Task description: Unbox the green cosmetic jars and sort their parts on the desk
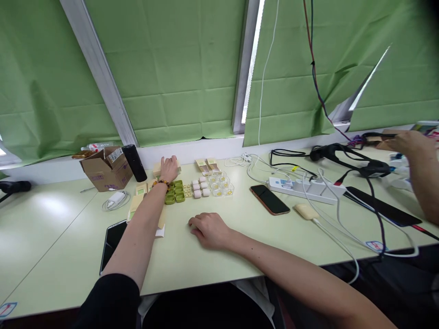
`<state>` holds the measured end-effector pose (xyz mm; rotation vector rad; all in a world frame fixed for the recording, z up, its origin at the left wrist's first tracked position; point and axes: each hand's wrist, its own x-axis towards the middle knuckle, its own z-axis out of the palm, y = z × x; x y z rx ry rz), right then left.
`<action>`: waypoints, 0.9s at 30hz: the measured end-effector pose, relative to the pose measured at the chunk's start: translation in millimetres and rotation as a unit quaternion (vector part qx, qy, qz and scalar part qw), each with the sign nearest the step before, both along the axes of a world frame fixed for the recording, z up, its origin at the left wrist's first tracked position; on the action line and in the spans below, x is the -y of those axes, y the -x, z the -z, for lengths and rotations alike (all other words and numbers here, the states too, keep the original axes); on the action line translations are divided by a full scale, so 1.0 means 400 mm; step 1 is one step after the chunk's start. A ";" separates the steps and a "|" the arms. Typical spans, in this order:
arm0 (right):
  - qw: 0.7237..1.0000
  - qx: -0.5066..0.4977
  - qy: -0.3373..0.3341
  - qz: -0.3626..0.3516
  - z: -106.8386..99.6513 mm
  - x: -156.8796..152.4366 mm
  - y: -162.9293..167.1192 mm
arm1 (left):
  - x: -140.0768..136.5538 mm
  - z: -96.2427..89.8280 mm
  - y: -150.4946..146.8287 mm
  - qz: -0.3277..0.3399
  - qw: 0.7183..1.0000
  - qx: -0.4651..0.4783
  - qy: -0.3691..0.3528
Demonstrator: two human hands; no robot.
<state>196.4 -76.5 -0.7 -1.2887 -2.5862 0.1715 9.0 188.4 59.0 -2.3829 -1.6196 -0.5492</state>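
Note:
My left hand [169,169], with a beaded bracelet at the wrist, reaches to the back of the table. Its fingers are closed over a small cream carton [157,170], which shows on both sides of them. Green square cups [174,193] stand in two rows just in front of that hand. Beside the cups are small yellowish pieces [187,190], pale pink-white blocks [200,187] and clear containers with yellow bits [221,185]. My right hand [209,228] rests on the table nearer me, fingers loosely bent and nothing visible in them.
Two opened cartons [208,167] lie behind the containers. A cardboard box [107,170] and black cylinder [134,163] stand left. Under my left forearm lies a tablet [112,242]. Rightward are a phone [270,199], power strip [302,189], cables and another person's hand [413,144].

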 end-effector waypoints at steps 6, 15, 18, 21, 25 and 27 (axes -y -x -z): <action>0.998 -0.052 -0.010 0.022 -0.011 -0.011 -0.015 | 0.101 -0.057 0.010 0.085 0.979 0.186 0.024; 0.929 -0.367 -0.013 0.036 -0.060 -0.058 -0.098 | 0.489 0.003 0.040 0.203 0.778 0.522 0.285; 0.899 -0.419 0.113 -0.057 -0.054 -0.062 -0.099 | 0.547 0.036 0.020 0.172 0.741 0.554 0.339; 0.902 -0.390 0.151 -0.105 -0.030 -0.065 -0.086 | 0.552 0.072 0.003 0.149 0.728 0.570 0.351; 0.912 -0.382 0.120 -0.092 0.007 -0.073 -0.070 | 0.546 0.119 -0.001 0.123 0.694 0.610 0.361; 0.915 -0.384 0.097 -0.081 0.017 -0.076 -0.066 | 0.550 0.134 0.005 0.127 0.660 0.645 0.364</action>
